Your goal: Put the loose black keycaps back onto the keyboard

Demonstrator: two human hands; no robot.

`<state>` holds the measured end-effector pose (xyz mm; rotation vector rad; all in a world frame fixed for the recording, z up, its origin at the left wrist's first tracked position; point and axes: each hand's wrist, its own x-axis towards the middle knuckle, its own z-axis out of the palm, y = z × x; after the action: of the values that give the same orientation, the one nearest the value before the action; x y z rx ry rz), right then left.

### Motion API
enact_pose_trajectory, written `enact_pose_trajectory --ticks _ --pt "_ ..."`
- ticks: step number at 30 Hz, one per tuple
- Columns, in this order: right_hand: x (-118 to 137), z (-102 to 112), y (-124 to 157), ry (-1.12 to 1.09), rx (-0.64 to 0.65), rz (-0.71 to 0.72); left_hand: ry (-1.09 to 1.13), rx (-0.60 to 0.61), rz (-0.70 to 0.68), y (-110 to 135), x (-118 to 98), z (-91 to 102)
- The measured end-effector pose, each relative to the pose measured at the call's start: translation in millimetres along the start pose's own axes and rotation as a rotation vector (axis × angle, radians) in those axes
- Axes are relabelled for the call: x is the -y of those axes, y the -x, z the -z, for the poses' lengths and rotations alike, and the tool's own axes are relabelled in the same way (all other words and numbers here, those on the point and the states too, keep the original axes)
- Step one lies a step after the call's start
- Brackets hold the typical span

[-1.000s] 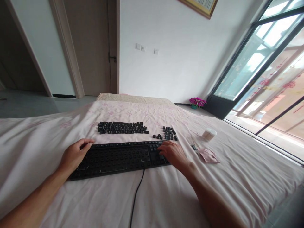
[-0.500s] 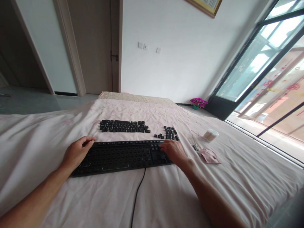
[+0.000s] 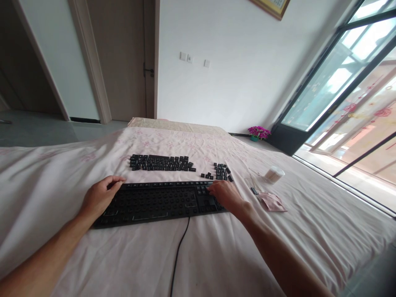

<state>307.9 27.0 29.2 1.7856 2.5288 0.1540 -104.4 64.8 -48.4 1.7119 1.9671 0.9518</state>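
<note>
A black keyboard lies on the pink-white bedsheet, most of its main keys and number pad without caps. The top row and a small block of keys near my right hand have caps. My left hand rests at its upper left corner, thumb and index finger closed together against the edge. My right hand bends over the upper right part, fingers drawn together beside the small block; what the fingertips hold is hidden. Behind the keyboard lie loose keycaps in rows, and a smaller group of keycaps farther right.
To the right lie a clear tub of cotton swabs, a pink cloth and a small dark-ended tool. A black cable runs from the keyboard toward me. Purple flowers stand by the wall.
Almost nothing differs. My right hand and forearm have shifted slightly over the keyboard's right part; my left hand stays at the corner.
</note>
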Motion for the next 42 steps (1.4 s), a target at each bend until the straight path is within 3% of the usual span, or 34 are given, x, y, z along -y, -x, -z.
enact_pose_trajectory --ticks 30,42 --pt "-1 -15 13 -0.122 -0.118 0.010 -0.017 0.000 -0.003 1 0 0.7" --pt "1 -11 12 -0.031 -0.133 0.110 -0.021 0.011 0.011 2 -3 2.0"
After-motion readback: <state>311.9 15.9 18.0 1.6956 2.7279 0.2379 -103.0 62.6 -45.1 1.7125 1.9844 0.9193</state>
